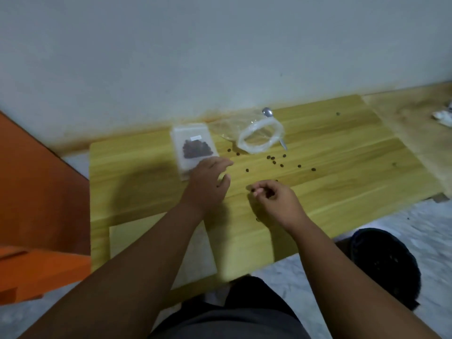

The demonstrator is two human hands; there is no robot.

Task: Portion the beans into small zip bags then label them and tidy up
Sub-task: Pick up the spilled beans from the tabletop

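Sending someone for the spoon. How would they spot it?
Start at the wooden table by the wall. Near its far edge lies an open clear bag; the spoon lies partly under it, bowl toward the wall. Unlike the small bag and beans nearby, it is metal.

our l hand point(210, 179) hovers palm down over mid table point(354, 148), fingers straight & spread. r hand point(275, 201), nearer the table's front edge, curls fingers, pinching beans point(254, 191). both forearms bare.

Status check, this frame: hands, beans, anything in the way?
Left hand open, over near corner of filled zip bag. Right hand pinching loose beans; more scattered on table. Nothing blocking them.
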